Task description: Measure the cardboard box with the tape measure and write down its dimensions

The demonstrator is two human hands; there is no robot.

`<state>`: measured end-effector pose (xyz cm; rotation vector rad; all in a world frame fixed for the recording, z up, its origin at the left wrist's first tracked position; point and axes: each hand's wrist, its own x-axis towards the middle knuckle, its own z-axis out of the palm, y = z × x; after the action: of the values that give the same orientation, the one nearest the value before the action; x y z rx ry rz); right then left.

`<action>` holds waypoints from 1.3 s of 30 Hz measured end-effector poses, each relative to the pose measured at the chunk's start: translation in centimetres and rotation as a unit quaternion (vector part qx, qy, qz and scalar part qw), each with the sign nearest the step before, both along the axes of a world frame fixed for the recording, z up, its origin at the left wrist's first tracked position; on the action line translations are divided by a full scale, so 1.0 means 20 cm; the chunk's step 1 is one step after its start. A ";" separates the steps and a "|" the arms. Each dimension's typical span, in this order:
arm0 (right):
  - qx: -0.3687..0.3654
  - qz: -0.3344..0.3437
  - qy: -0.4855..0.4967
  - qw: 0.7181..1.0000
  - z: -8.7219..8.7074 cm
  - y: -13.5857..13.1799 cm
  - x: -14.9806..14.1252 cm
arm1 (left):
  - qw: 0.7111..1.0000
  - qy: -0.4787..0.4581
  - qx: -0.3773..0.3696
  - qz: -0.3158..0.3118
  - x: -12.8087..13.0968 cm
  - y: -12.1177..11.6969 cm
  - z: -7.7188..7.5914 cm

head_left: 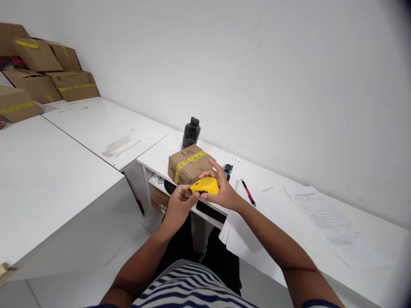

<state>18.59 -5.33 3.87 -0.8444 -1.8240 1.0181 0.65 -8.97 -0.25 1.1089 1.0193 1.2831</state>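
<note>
A small yellow tape measure (pixel 205 185) with a red spot and a dark lower edge is held in front of the cardboard box (pixel 185 170). My right hand (pixel 224 192) grips its right end between thumb and fingers, one finger raised. At the narrower left end, my left hand (pixel 182 203) pinches it with thumb and fingertips. The box, sealed with yellow tape and marked in black, sits on the white desk just behind both hands. No pulled-out tape can be made out.
A black bottle (pixel 191 133) stands behind the box. A small blue-and-black item (pixel 227 170), a red-and-black pen (pixel 248 192) and printed papers (pixel 324 214) lie rightward. Below is an open shelf with a small carton (pixel 159 199). Taped cartons (pixel 75 85) are stacked far left.
</note>
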 end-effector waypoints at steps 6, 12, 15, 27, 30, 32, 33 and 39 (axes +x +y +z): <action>-0.008 -0.002 -0.001 1.000 -0.08 -0.08 -0.07 | 0.995 -0.064 -0.051 -0.051 -0.08 0.00 -0.04; 0.052 -0.096 -0.041 0.993 -0.22 -0.27 0.13 | 0.946 -0.152 -0.106 -0.266 0.16 0.03 -0.16; 0.101 -0.199 -0.216 0.951 -0.25 -0.20 0.40 | 0.940 -0.121 -0.120 -0.295 0.32 0.05 -0.19; -0.087 -0.443 -0.170 0.876 -0.49 0.41 0.97 | 0.881 0.249 0.203 -0.347 0.84 0.39 -0.29; -0.086 -0.453 -0.068 0.885 -0.53 0.43 1.03 | 0.879 0.267 0.191 -0.346 0.85 0.42 -0.32; -0.086 -0.444 0.060 0.890 -0.56 0.44 1.06 | 0.875 0.277 0.188 -0.351 0.85 0.42 -0.31; -0.085 -0.438 0.124 0.886 -0.57 0.45 1.07 | 0.874 0.281 0.187 -0.349 0.85 0.42 -0.31; -0.112 -0.423 0.124 0.891 -0.57 0.40 1.04 | 0.866 0.328 0.223 -0.305 0.85 0.37 -0.28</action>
<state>39.37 2.68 -7.50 -1.4054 -0.9450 0.7068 17.74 -1.62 -5.82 2.1219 0.7322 0.6190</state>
